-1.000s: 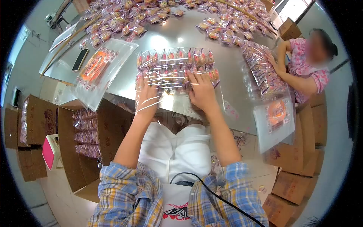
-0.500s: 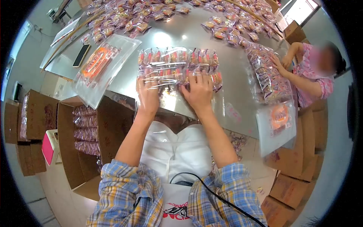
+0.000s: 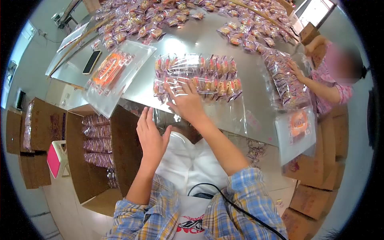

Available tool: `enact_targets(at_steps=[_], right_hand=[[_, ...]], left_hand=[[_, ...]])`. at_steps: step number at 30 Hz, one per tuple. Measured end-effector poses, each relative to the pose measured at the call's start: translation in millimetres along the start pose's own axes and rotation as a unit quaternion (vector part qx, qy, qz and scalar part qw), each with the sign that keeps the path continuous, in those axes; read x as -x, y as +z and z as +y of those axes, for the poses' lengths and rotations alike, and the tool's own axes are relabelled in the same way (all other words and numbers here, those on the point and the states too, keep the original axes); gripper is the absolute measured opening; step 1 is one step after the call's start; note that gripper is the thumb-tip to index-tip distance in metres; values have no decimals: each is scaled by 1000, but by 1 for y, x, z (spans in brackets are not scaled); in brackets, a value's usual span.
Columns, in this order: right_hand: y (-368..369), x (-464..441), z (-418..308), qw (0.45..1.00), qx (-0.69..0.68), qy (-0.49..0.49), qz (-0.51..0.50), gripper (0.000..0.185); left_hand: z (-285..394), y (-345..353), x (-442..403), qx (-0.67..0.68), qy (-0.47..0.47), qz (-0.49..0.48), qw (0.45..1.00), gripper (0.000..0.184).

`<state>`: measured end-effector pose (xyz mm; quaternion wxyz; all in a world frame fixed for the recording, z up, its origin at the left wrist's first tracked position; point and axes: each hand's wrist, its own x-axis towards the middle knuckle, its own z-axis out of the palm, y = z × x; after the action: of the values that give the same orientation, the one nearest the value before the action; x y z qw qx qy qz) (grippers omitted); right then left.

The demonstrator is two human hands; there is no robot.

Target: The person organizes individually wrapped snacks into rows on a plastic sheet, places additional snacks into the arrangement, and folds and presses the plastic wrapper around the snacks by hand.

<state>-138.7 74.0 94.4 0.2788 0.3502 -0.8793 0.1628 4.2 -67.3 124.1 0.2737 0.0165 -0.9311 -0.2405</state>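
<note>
A clear plastic bag of wrapped snacks (image 3: 218,85) lies on the metal table in front of me, its packets in two rows. My right hand (image 3: 186,102) is spread over the near left part of the bag, fingers stretched out flat. Whether those fingers are under the film or on top of it, I cannot tell. Off the table's near edge, my left hand (image 3: 153,132) is raised with its fingers straight and nothing in it. To the left lies a stack of flat printed bags (image 3: 116,74).
Loose wrapped snacks (image 3: 160,18) are heaped across the far side, near a wooden strip (image 3: 80,44). A phone (image 3: 92,62) lies at left. An open carton (image 3: 124,140) holds filled bags. On the right, a co-worker's hand (image 3: 296,72) rests on another filled bag (image 3: 282,80).
My left hand has come off the bag and drawn back toward me. My right hand has shifted left across the near row. The bag appears slightly farther right in view.
</note>
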Motion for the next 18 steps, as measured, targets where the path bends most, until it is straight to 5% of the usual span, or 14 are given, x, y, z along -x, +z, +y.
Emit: enact_targets(at_steps=[3, 5, 10, 13, 18], right_hand=[[23, -11, -7, 996, -25, 82, -31, 76], [27, -15, -6, 996, 16, 52, 66, 74], [47, -24, -2, 993, 62, 66, 82, 55], [51, -25, -1, 988, 85, 58, 119, 52], [43, -23, -10, 994, 4, 108, 11, 73]], left_hand=[[-14, 6, -5, 83, -86, -79, 990, 68], [-18, 9, -3, 93, -95, -91, 987, 65], [-22, 15, -2, 113, -60, -11, 992, 28], [-25, 7, -4, 121, -84, -18, 989, 28], [-46, 7, -6, 66, -63, 4, 996, 29]])
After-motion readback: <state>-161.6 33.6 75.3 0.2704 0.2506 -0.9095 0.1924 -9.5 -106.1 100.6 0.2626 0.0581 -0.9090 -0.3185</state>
